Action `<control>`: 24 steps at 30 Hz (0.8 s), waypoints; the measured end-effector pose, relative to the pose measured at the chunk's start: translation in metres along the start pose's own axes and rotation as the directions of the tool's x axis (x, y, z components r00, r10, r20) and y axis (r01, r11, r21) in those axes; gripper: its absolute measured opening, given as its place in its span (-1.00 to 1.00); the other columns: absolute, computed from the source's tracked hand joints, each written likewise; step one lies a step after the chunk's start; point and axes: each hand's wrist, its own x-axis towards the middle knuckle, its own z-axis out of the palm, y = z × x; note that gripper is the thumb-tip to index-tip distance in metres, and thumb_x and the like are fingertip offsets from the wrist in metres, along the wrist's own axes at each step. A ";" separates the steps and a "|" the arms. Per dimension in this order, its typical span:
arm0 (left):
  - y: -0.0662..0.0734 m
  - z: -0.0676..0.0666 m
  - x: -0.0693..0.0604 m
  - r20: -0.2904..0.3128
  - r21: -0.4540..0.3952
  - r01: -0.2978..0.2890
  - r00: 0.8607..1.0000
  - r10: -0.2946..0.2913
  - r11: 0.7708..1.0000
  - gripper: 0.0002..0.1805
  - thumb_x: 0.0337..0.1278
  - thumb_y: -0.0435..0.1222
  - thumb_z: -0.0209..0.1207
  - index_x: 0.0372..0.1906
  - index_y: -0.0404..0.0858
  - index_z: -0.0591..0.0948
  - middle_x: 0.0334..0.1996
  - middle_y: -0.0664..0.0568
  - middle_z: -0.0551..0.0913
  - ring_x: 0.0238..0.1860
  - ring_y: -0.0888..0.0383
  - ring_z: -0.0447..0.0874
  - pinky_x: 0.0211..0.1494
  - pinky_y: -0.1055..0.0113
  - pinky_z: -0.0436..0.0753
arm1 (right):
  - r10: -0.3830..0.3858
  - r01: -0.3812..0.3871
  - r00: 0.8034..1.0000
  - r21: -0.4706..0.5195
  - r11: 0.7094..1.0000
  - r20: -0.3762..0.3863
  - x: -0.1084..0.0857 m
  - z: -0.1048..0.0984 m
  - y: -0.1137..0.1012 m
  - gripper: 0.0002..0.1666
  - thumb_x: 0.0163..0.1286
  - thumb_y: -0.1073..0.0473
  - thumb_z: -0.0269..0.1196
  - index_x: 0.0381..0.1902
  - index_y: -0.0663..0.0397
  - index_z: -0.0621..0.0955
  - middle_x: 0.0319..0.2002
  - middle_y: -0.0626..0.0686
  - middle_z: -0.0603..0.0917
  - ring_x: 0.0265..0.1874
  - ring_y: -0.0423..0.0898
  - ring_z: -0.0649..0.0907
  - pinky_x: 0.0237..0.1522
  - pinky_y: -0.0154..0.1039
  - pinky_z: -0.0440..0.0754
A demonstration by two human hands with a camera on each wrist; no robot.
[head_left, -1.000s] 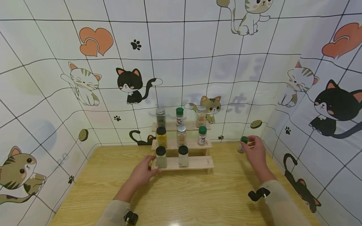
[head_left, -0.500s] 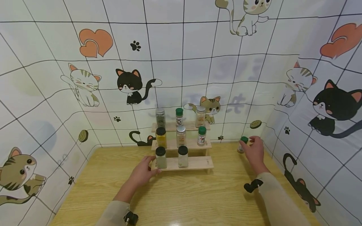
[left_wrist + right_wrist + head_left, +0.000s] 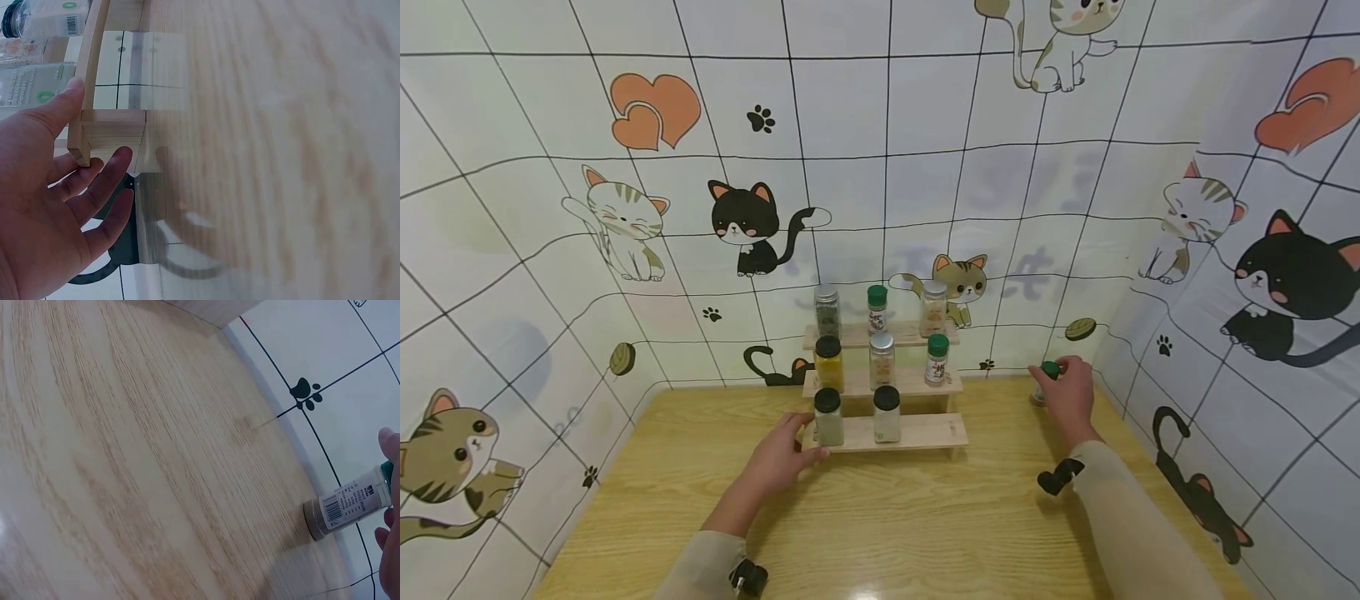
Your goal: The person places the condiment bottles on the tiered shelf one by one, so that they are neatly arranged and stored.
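Observation:
In the head view, my left hand holds the left end of the lowest shelf of a three-step wooden rack. The left wrist view shows the thumb on the board's edge and the index finger beneath its corner, other fingers loosely bent. My right hand is around the green cap of a small spice jar standing on the table at right. In the right wrist view the thumb is apart from the jar, with fingertips on its other side; the palm is cut off by the frame.
Black-capped jars stand on the lowest step. More spice jars, including a green-capped one and a silver-capped one, fill the upper steps. A cat-print tiled backdrop closes off the back and sides of the wooden table.
My right thumb has gone from in front of the green cap to its left, and the right forearm has shifted slightly left. The jar, the rack and my left hand stay in place.

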 end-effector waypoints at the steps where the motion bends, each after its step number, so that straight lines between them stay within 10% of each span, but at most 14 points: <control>1: 0.000 0.000 0.000 -0.001 0.000 0.000 1.000 0.000 1.000 -0.19 0.36 0.01 0.54 0.55 -0.24 0.52 0.39 -0.03 0.55 -0.04 0.08 0.70 -0.04 0.07 0.70 | 0.000 0.000 1.000 -0.011 1.000 -0.002 0.001 0.001 0.001 -0.31 0.60 -0.08 0.43 0.33 0.34 0.47 0.23 0.36 0.47 0.12 0.28 0.53 0.13 0.20 0.57; 9: -0.002 0.001 0.001 -0.003 -0.002 -0.016 1.000 0.016 1.000 -0.20 0.36 -0.01 0.54 0.53 -0.27 0.53 0.37 -0.06 0.56 -0.06 0.08 0.70 -0.08 0.10 0.70 | -0.119 0.120 0.993 -0.005 0.993 0.022 -0.002 -0.003 0.002 -0.46 0.60 0.10 0.43 0.32 0.37 0.61 0.17 0.36 0.58 0.14 0.29 0.62 0.18 0.23 0.62; 24: -0.001 0.001 0.000 -0.012 0.001 -0.009 1.000 0.009 1.000 -0.19 0.33 0.02 0.55 0.53 -0.22 0.54 0.40 -0.03 0.57 -0.05 0.09 0.70 -0.04 0.05 0.70 | -0.366 0.348 0.911 0.119 0.930 0.190 -0.032 -0.019 -0.033 -0.45 0.62 0.16 0.42 0.45 0.24 0.61 0.20 0.26 0.64 0.17 0.25 0.68 0.21 0.23 0.65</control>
